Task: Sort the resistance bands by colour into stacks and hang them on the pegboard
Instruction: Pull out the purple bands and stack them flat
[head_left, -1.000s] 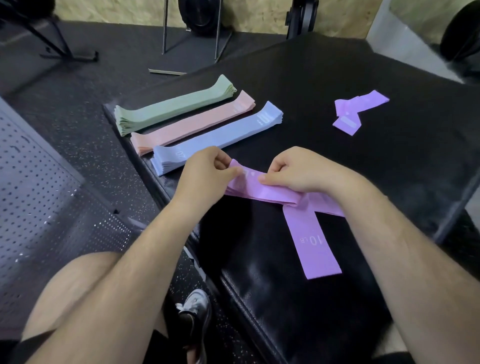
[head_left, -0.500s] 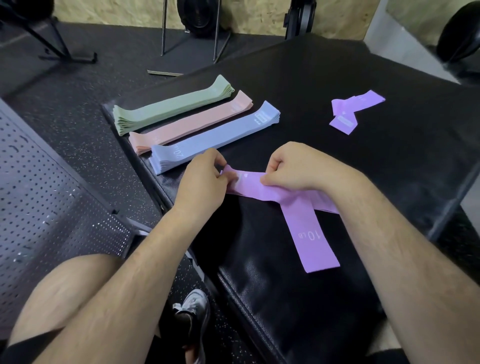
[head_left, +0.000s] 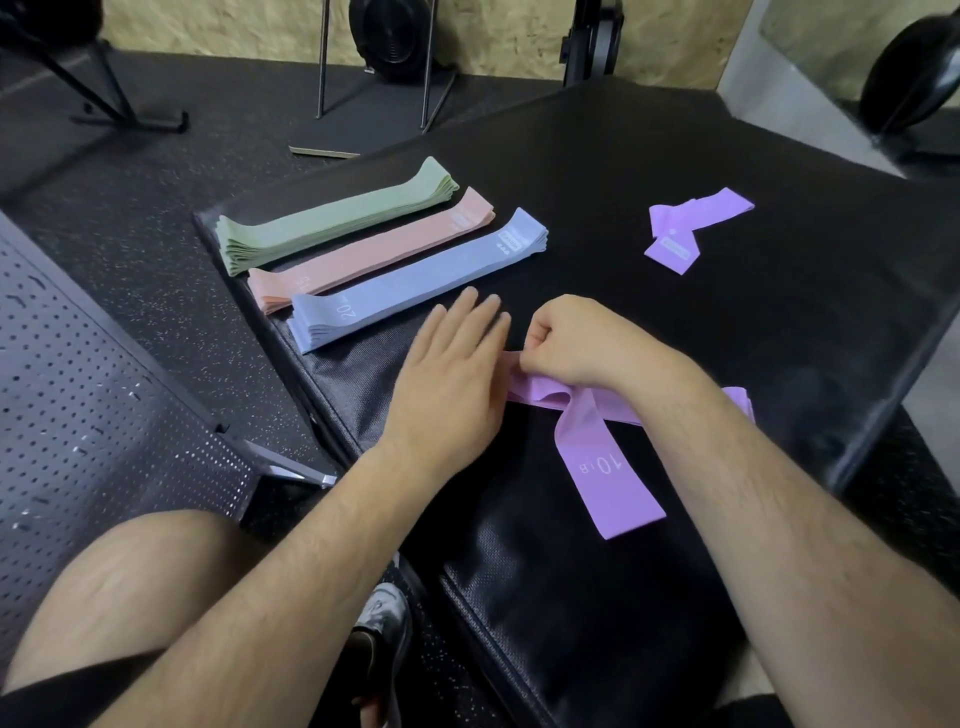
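A black padded platform (head_left: 675, 156) fills the centre. A grey shoe (head_left: 382, 618) shows at bottom centre on the speckled floor (head_left: 156, 171), with metal stand legs (head_left: 322, 57) at top centre.

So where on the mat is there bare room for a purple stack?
Bare mat lies between the blue stack and the loose purple bands, and across the far side. Crowded near the right hand, over the crossed purple bands.

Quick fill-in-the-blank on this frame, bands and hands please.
1. The right hand pinches a band coloured ____.
2. The top band of the blue stack reads ____.
3. The pink stack lies between the blue stack and the ____ one.
Missing: purple; 20; green.
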